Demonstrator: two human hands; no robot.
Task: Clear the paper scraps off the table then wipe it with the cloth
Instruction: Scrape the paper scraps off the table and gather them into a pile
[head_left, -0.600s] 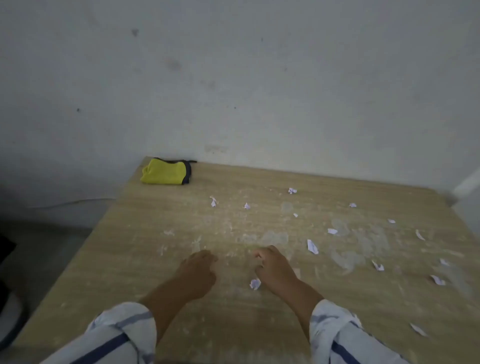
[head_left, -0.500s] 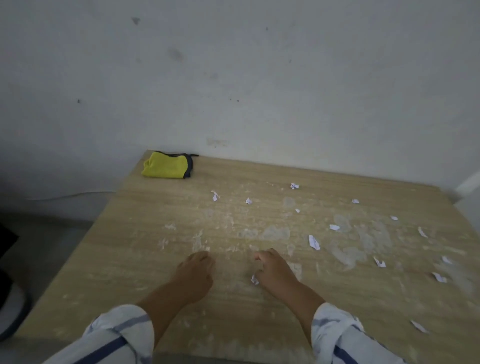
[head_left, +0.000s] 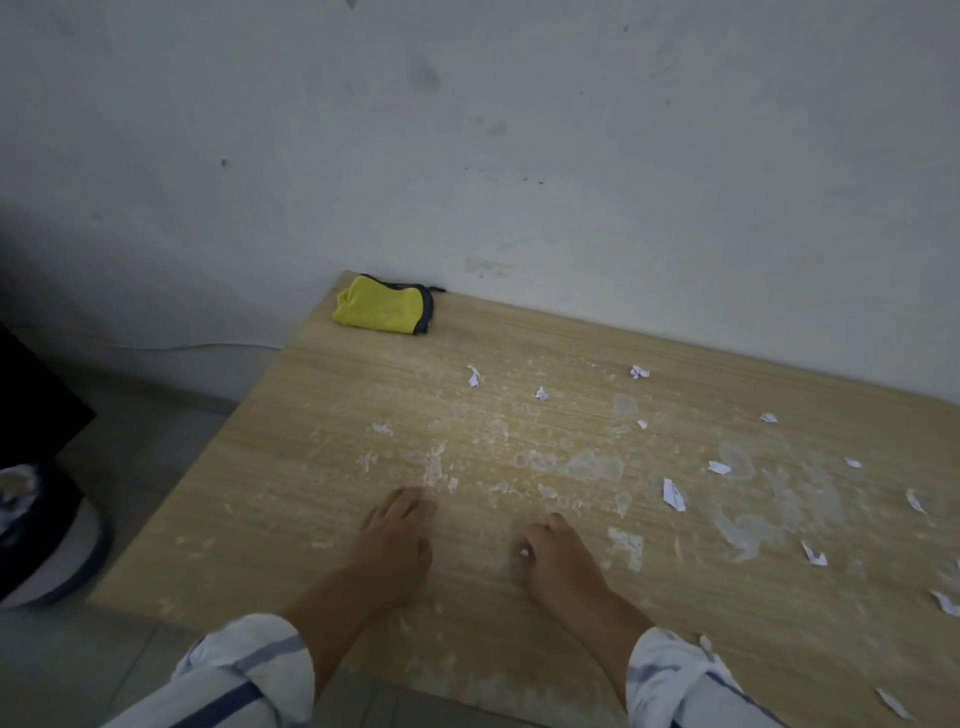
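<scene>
White scrap (head_left: 524, 552) pinched in right hand (head_left: 561, 564), well clear of yellow cloth (head_left: 382, 310); left hand (head_left: 397, 540) curled, contents unclear. Risk: thin scrap slips from pinch onto table (head_left: 291, 483).

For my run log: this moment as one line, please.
right hand: pinches paper scrap | left hand: rests on table | yellow cloth: untouched, far left corner | loose scraps: scattered

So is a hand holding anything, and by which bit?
The right hand pinches a small white paper scrap between thumb and fingers; which part of it cannot be told. Nothing shows in the left hand.
</scene>
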